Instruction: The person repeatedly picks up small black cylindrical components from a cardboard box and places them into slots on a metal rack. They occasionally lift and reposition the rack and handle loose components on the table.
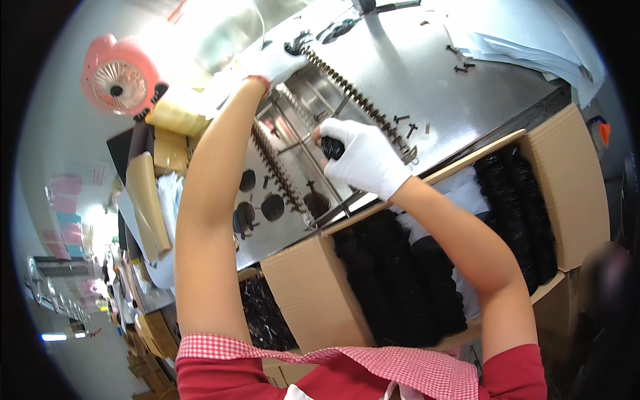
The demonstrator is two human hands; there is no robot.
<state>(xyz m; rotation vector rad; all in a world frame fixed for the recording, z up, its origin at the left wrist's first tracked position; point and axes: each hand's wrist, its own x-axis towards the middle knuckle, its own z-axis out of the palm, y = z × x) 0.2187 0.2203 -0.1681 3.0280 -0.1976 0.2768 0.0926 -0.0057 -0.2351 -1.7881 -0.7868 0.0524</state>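
A white fingerless glove covers my right hand [367, 152], whose fingers close round a shiny black rounded piece [332, 148]; its kind is unclear. This hand is over a metal frame [293, 120] with toothed rods. Farther off to the left, my left hand [275, 65], also gloved, is at the far end of a long toothed rod [353, 93]. Beside its fingertips sits a small dark piece [293, 48]. Glare washes out that hand, so its grip is unclear. A second toothed rod [275, 167] runs along the frame's left side.
Dark lens-like pieces [272, 207] and small dark screws [413, 130] lie on the metal table [480, 93]. Nearer me stands an open cardboard box [567, 193] holding rows of black bundles [377, 280]. Pale blue sheets [527, 50] are at far right, a pink fan [120, 80] at far left.
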